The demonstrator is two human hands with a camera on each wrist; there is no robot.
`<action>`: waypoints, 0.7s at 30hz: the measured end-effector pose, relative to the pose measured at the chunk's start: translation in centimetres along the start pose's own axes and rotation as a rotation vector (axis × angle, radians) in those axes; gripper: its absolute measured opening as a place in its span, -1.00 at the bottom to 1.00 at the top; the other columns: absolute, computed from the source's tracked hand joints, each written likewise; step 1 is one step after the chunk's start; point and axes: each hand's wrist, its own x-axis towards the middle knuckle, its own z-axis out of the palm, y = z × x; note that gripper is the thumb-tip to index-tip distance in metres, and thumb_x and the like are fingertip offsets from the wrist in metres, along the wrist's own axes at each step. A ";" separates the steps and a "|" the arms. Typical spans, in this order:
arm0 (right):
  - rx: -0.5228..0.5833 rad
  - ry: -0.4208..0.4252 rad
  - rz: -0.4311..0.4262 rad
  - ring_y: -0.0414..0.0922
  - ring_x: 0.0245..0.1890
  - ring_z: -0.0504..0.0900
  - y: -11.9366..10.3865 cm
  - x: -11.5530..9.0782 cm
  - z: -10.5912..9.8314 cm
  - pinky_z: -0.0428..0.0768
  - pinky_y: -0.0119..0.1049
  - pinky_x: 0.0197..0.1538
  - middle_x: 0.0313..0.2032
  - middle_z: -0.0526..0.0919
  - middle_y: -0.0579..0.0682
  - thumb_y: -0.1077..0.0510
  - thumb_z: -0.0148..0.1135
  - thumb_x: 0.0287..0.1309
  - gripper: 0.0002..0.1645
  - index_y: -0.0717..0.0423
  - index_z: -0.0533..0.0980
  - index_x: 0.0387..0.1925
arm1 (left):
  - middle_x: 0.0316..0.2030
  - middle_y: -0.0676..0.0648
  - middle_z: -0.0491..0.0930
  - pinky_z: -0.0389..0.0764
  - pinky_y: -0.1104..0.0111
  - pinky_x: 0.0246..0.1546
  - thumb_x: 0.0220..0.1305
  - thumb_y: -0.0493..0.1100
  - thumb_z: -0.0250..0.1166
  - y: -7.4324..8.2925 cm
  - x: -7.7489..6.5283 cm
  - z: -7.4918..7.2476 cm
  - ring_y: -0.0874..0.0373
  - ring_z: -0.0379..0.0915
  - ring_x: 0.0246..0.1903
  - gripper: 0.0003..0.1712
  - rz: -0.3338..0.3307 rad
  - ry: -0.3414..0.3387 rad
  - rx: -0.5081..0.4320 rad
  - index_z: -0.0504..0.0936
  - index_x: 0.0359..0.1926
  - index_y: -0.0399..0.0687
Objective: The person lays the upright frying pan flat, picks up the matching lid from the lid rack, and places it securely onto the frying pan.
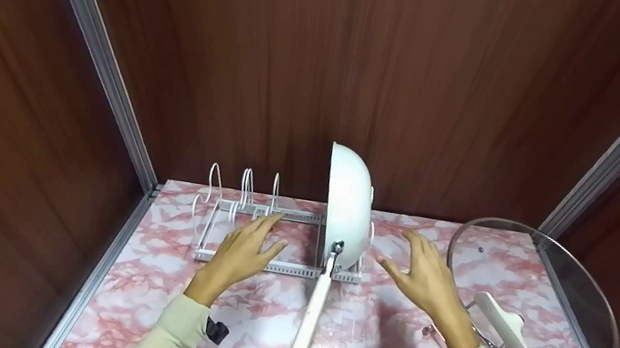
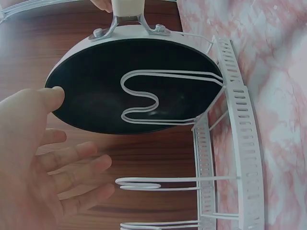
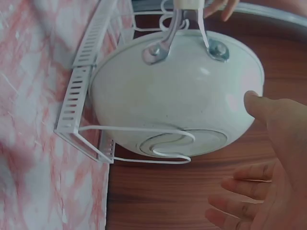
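Note:
A white frying pan (image 1: 350, 206) with a dark inside stands on its edge in the right end of a white wire rack (image 1: 280, 268). Its long pale handle (image 1: 308, 327) points toward me. My left hand (image 1: 242, 251) is held over the rack's left part, fingers spread, apart from the pan in the head view. On the pan's other side, my right hand (image 1: 425, 277) hovers with fingers spread and holds nothing. In the right wrist view, the pan's outer base (image 3: 192, 141) sits behind a curled wire divider (image 3: 144, 128).
A large glass lid (image 1: 538, 291) with a white handle (image 1: 513, 344) leans at the right, propped on a metal stand (image 1: 493, 347) partly hidden by my right arm. Brown wood-look walls (image 1: 317, 60) enclose the pink marbled table (image 1: 134, 302) at the back and sides.

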 end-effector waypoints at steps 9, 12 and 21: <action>0.051 0.017 0.030 0.28 0.26 0.61 -0.6 0.0 0.0 0.58 0.26 0.29 0.24 0.61 0.31 -0.17 0.44 0.32 -0.19 0.26 0.44 0.35 | 0.29 -0.17 0.65 0.68 -0.15 0.14 0.59 0.12 0.19 0.8 0.0 0.6 -0.19 0.72 0.10 -0.35 0.007 0.036 -0.051 0.39 0.55 0.02; 0.048 0.022 0.031 0.26 0.24 0.64 -1.0 -0.3 -0.1 0.61 0.26 0.23 0.23 0.63 0.29 -0.20 0.43 0.33 -0.20 0.23 0.44 0.35 | 0.30 -0.15 0.65 0.70 -0.14 0.08 0.59 0.12 0.19 1.1 -0.3 0.8 -0.17 0.74 0.04 -0.37 0.005 0.041 -0.058 0.41 0.54 0.06; 0.109 0.053 0.041 0.19 0.14 0.70 -2.4 -1.4 0.3 0.67 0.22 0.10 0.20 0.67 0.19 -0.06 0.47 0.33 -0.23 0.14 0.40 0.41 | 0.30 -0.16 0.66 0.71 -0.13 0.09 0.59 0.08 0.20 2.3 -1.1 1.4 -0.23 0.72 0.11 -0.40 0.015 0.066 -0.085 0.43 0.53 0.06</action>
